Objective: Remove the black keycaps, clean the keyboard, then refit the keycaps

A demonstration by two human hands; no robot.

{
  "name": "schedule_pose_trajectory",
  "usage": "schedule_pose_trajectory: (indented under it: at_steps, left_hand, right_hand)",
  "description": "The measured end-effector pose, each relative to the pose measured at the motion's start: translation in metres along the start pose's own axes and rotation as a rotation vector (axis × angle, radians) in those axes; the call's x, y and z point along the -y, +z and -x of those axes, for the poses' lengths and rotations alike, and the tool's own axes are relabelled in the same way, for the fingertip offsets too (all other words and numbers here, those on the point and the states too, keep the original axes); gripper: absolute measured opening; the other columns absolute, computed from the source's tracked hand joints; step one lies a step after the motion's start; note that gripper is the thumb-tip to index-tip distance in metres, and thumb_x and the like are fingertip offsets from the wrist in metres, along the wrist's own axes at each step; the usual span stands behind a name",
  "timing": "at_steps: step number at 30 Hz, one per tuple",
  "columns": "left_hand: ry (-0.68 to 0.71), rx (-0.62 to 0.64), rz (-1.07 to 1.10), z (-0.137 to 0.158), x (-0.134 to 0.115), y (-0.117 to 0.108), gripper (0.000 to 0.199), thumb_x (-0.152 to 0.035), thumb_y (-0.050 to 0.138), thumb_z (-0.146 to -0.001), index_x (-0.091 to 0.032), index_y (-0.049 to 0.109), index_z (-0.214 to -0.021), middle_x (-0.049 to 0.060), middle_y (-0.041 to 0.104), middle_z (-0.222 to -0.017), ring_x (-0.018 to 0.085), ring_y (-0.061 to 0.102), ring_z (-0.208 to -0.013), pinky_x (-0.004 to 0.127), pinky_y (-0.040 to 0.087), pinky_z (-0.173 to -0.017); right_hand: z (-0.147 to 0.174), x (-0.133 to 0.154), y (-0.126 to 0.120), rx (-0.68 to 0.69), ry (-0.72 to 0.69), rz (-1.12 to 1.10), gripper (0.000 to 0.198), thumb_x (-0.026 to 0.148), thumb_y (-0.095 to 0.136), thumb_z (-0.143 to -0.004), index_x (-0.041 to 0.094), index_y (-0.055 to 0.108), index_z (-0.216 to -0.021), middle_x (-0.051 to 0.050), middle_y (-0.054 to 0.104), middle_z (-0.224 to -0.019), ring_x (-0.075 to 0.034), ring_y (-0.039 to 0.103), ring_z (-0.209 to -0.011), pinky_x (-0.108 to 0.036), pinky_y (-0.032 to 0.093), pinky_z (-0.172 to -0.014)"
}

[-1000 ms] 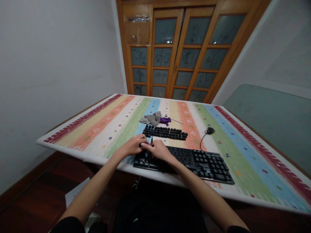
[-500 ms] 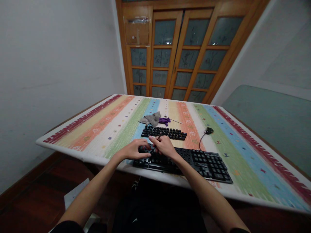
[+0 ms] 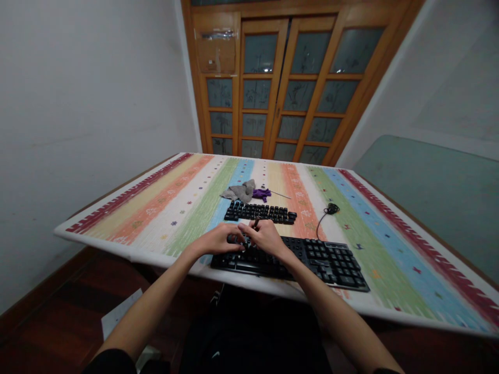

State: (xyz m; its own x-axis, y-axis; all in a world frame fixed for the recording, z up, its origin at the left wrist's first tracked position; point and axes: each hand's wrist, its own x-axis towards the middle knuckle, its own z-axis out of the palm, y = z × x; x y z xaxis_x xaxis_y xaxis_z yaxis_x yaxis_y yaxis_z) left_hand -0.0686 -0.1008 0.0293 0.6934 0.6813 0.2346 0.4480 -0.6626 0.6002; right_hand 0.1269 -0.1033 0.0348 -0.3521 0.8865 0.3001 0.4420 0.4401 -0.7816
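Observation:
The black keyboard [image 3: 339, 265] lies at the table's near edge, with its keys gone from much of the upper left part. My right hand [image 3: 267, 238] is closed over that part, wrapped round a slim dark tool [image 3: 256, 222] whose end sticks up between thumb and fingers. Beside it, my left hand [image 3: 220, 240] has its thumb and fingers curled together over the keyboard's left side. Its fingertips meet near my right thumb; whatever they pinch there is too small and dark to name. Rows of loose black keycaps [image 3: 261, 212] lie just behind the keyboard.
Behind the keycaps lie a grey cloth [image 3: 239, 191], a purple cloth [image 3: 262, 195] and a thin dark rod [image 3: 280, 195]. A coiled cable [image 3: 331, 209] runs to the keyboard. The striped tablecloth [image 3: 156, 208] covers the table; wooden glazed doors [image 3: 273, 93] stand beyond.
My left fingers have drawn in toward the right thumb, and the gap between them has narrowed. The right hand keeps its grip over the keyboard. The view has shifted slightly.

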Motion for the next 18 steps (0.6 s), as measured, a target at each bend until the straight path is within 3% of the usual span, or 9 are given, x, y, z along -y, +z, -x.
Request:
schedule_pose_trajectory:
  at_steps: [6,12,18]
  left_hand:
    - [0.016,-0.017,-0.014,-0.004,0.008,-0.003,0.009,-0.023,0.068,-0.079,-0.015,0.068,-0.083,0.001,0.067,-0.078,0.012,0.06,-0.07,0.021,0.045,-0.065]
    - [0.027,-0.17,-0.244,-0.016,0.028,-0.012,0.008,-0.024,0.066,-0.082,-0.017,0.066,-0.084,0.001,0.062,-0.08,0.015,0.058,-0.077,0.026,0.047,-0.073]
    - [0.029,-0.188,-0.464,-0.034,0.052,-0.006,0.008,-0.021,0.065,-0.081,-0.018,0.068,-0.088,0.003,0.06,-0.09,0.019,0.059,-0.091,0.03,0.049,-0.081]
  right_hand:
    - [0.001,-0.002,-0.004,-0.016,-0.022,0.042,0.062,0.066,0.052,-0.088,0.017,0.058,-0.05,0.0,0.057,-0.043,-0.012,0.054,-0.046,-0.022,0.035,-0.049]
    - [0.009,-0.003,-0.004,0.001,-0.012,0.036,0.059,0.062,0.053,-0.089,0.018,0.055,-0.051,0.001,0.055,-0.043,-0.012,0.053,-0.046,-0.022,0.034,-0.049]
    - [0.022,-0.002,0.003,0.025,-0.036,0.022,0.057,0.06,0.056,-0.089,0.018,0.058,-0.051,0.001,0.056,-0.044,-0.012,0.051,-0.046,-0.024,0.035,-0.051]
